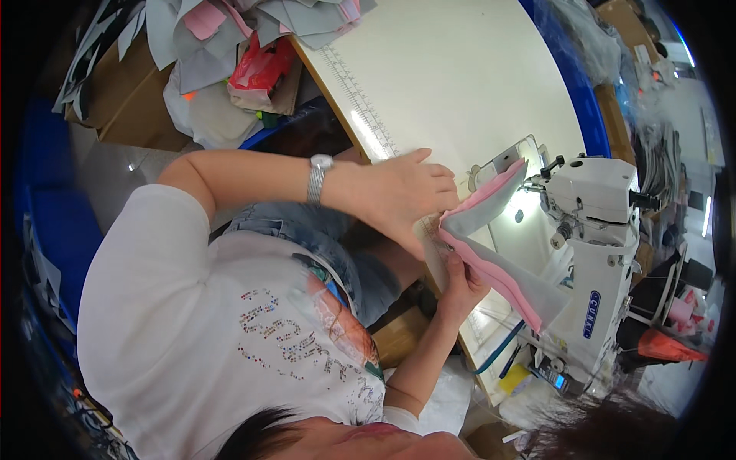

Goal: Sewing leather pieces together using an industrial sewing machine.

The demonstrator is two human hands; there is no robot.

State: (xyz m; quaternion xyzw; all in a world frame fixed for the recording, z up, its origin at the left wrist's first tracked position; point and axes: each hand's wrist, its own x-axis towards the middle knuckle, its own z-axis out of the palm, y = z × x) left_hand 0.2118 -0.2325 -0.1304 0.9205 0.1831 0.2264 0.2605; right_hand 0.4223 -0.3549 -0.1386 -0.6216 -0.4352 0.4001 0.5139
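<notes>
A grey fabric piece with padded pink edging (498, 277) lies folded in a V at the sewing machine (590, 199). One arm of the V reaches up beside the needle area; the other slants toward the machine's pillar. My right hand (462, 290) grips the fabric near the fold, thumb on top. Above it my left hand (406, 192), with a silver watch at the wrist, rests palm down with fingers apart, its fingertips by the pink edge. Its thumb is hidden. A beige strip (431, 238) shows between the two hands.
The white sewing table (460, 69) has a ruler scale (356, 100) along its near edge. Grey and pink cut pieces (307, 19) pile up at the upper left, near a red plastic bag (262, 65) and a cardboard box (126, 100). A control panel (556, 377) sits by the machine base.
</notes>
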